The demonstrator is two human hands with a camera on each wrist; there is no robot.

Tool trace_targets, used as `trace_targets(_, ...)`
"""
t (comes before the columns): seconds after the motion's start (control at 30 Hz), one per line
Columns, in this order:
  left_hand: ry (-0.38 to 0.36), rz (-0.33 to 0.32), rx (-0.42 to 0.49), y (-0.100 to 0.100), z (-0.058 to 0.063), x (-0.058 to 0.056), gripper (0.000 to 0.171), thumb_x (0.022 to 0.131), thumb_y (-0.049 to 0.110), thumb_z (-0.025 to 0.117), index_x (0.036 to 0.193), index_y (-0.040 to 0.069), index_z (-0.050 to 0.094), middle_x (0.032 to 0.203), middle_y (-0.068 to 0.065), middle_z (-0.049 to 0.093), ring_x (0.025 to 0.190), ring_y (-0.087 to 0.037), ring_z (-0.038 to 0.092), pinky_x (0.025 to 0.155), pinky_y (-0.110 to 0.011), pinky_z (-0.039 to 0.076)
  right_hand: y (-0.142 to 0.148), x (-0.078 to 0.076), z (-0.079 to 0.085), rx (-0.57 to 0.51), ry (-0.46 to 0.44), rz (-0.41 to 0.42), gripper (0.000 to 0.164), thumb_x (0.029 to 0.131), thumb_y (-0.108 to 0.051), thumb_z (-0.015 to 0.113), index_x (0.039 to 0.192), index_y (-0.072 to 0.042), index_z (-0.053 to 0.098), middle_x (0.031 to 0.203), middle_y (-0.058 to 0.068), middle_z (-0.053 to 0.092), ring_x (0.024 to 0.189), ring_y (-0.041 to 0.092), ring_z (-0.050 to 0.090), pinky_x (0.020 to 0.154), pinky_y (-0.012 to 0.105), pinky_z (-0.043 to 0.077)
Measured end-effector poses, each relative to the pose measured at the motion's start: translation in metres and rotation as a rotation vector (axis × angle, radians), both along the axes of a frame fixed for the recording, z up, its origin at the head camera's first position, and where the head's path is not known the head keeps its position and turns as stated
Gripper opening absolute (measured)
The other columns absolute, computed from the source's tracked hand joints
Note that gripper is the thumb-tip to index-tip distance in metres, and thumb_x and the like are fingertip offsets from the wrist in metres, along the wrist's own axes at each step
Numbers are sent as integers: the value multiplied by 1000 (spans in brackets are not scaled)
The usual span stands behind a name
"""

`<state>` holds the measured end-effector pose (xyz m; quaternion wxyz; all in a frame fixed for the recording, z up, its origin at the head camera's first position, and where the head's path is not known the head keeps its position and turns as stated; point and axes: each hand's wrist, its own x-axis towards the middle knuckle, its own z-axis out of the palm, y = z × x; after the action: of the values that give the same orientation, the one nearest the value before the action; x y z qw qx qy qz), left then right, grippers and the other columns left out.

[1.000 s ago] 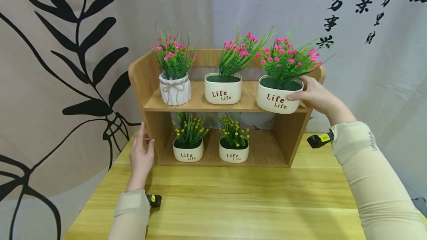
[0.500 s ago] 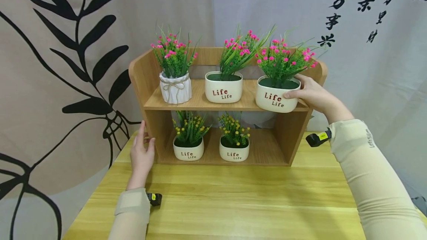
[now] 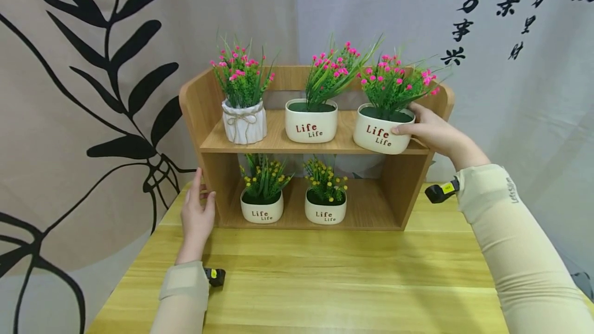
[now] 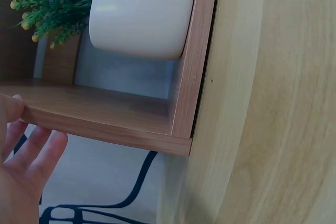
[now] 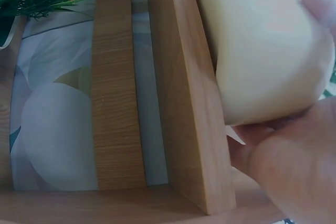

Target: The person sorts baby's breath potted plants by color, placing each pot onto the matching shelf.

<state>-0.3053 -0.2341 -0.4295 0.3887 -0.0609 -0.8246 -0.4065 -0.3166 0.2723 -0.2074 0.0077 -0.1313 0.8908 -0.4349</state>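
With thumb on the front and fingers behind, my right hand (image 3: 431, 130) grips a white oval flower pot (image 3: 381, 135) of pink artificial flowers, lettered "Life Life". This pot sits slightly tilted at the right end of the upper level of a wooden shelf (image 3: 274, 149); in the right wrist view its base (image 5: 273, 61) is right by the board's edge. My left hand (image 3: 197, 218) holds the shelf's left side panel, thumb at the inner front edge and fingers (image 4: 50, 153) against the outside. Another Life pot (image 3: 311, 127) and a string-tied white pot (image 3: 244, 123) share the upper level.
Two smaller Life pots, a left one (image 3: 262, 211) and a right one (image 3: 326, 213), hold yellow flowers on the lower level. The shelf stands on a wooden table (image 3: 325, 282). Behind hangs a printed curtain (image 3: 371, 4).
My right hand has shifted the gripped flower pot slightly left and up, closer over the upper board. My left hand has stayed at the side panel.
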Motion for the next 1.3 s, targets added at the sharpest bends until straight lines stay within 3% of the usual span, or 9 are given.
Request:
trace_targets(0.23, -1, 7, -6, -1, -2, -1, 76, 93, -2, 61, 154, 30, 28, 114, -23, 56, 94, -38, 60, 69, -50, 55, -3, -1, -2, -46, 27, -14, 90, 93, -29, 62, 155, -4, 2, 143, 24, 38, 131, 30, 36, 111, 48, 28)
trace_targets(0.47, -16, 1, -8, -1, -1, -3, 77, 93, -2, 60, 154, 32, 26, 117, -23, 55, 95, -38, 60, 70, -52, 55, -1, 1, -4, -32, 56, -41, 90, 95, -30, 59, 155, -6, -3, 155, 24, 18, 141, 35, 21, 114, 50, 22)
trace_targets(0.6, -26, -2, -8, -1, 0, -4, 77, 94, -2, 59, 154, 32, 25, 118, -23, 55, 97, -38, 60, 71, -52, 55, -1, 0, -5, -35, 79, -46, 86, 96, -28, 56, 155, -6, -2, 152, 26, 24, 137, 34, 28, 113, 50, 24)
trace_targets(0.87, -19, -2, -12, 0, 0, -3, 77, 94, -1, 60, 154, 32, 26, 116, -23, 55, 96, -38, 60, 71, -52, 55, -2, 0, -5, -27, 113, -46, 83, 97, -27, 55, 155, -4, 0, 154, 26, 21, 137, 35, 28, 113, 50, 23)
trace_targets(1.1, -19, 2, -10, -1, 0, -2, 77, 94, -1, 60, 154, 31, 26, 117, -24, 55, 96, -39, 60, 72, -52, 55, -5, -1, -5, -7, 134, -54, 83, 97, -28, 56, 155, -5, 1, 148, 28, 31, 133, 34, 34, 114, 48, 23)
trace_targets(1.3, -20, -4, -5, -2, 0, -2, 77, 94, -2, 59, 154, 31, 26, 119, -24, 54, 97, -40, 60, 73, -53, 54, -5, -3, -6, 2, 150, -54, 84, 97, -28, 57, 156, -5, 2, 152, 26, 26, 136, 34, 30, 115, 49, 21)
